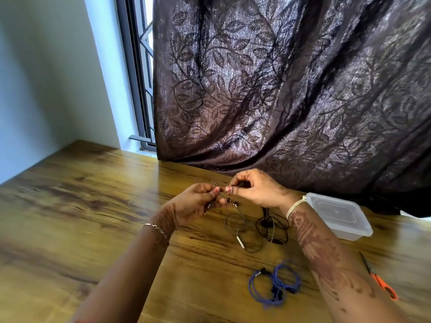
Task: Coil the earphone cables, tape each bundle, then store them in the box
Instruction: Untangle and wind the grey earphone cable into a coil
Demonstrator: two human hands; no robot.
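Fingertips (217, 189) of the left hand (198, 202) and of the right hand (255, 191) nearly meet. Each hand pinches the grey earphone cable (236, 221) on a short stretch drawn between them, above the table (93, 206). The other fingers of both hands are curled in. A small loop of the cable rises over the left knuckles, and two dark earbuds (233, 202) hang just under the left fingers. From there the cable drops to the tabletop and lies in loose rings, with its slim silver remote (240, 241) on the near side.

A black earphone cable (271, 226) lies tangled just right of those rings and overlaps them. A blue earphone cable (275, 283) lies loosely looped nearer the person, apart from the other two. The clear plastic box (342, 217) sits beyond the right wrist, partly hidden by that forearm. Scissors (379, 279) with orange handles lie on the table to the right of the right forearm.

The table is brown wood with a strong dark grain. A dark brown curtain (279, 89) with a leaf pattern hangs down to its far edge. To the left of the curtain is a window (140, 78) with a dark frame, and a pale wall (46, 78) fills the left side.
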